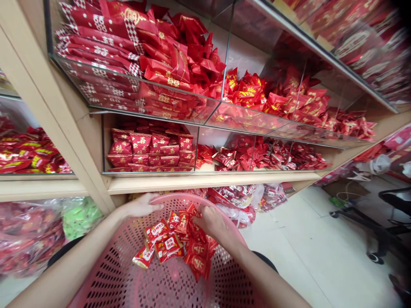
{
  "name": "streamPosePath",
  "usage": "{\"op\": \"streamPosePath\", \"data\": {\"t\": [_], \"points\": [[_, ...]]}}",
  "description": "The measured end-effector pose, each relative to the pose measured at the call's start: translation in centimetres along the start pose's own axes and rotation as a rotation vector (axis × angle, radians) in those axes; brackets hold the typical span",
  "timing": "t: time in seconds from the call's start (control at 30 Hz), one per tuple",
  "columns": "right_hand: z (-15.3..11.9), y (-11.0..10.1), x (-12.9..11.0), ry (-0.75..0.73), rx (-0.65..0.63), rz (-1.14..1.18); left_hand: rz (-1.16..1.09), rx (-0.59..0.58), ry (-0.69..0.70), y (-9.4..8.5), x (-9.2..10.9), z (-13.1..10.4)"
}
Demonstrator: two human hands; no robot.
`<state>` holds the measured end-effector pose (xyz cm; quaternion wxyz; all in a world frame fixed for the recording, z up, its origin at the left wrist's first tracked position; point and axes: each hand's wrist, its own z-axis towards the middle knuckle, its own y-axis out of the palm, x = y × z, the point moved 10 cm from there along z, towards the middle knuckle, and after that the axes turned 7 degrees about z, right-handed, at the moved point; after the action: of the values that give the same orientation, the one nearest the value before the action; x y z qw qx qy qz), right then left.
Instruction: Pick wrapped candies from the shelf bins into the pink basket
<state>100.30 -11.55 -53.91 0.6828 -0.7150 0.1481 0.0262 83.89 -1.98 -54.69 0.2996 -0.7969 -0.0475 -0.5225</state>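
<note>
A large pink perforated basket fills the lower middle of the view. Inside it lie several red packets with white and gold print. My left hand rests at the basket's far rim, its fingers stretched over the edge. On the right side, my right hand is inside the basket with its fingers curled over red packets; the fingertips touch them, and a packet shows at the fingers.
Wooden shelves with clear dividers hold red packets ahead. Plastic bags of packets lie beneath. A green bag is at the left. A wheeled chair base stands on the tiled floor at right.
</note>
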Motion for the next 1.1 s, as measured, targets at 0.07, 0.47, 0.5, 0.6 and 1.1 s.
{"op": "streamPosePath", "data": {"t": [0.07, 0.47, 0.5, 0.6, 1.1], "points": [[-0.5, -1.4, -0.6, 0.002, 0.016, -0.038, 0.016, 0.008, -0.009, -0.1, 0.1, -0.1], [0.2, -7.5, -1.1, 0.105, -0.019, -0.037, 0.03, 0.028, -0.067, -0.4, 0.1, -0.4], [1.0, -9.7, -1.0, 0.08, 0.039, -0.024, 0.03, 0.029, -0.068, -0.4, 0.1, -0.4], [3.8, -16.4, -0.9, 0.005, 0.218, 0.002, 0.017, 0.013, -0.057, -0.1, 0.2, -0.2], [18.2, -18.9, -0.3, -0.015, 0.216, -0.152, 0.013, 0.074, -0.091, -0.5, -0.4, -0.1]]}}
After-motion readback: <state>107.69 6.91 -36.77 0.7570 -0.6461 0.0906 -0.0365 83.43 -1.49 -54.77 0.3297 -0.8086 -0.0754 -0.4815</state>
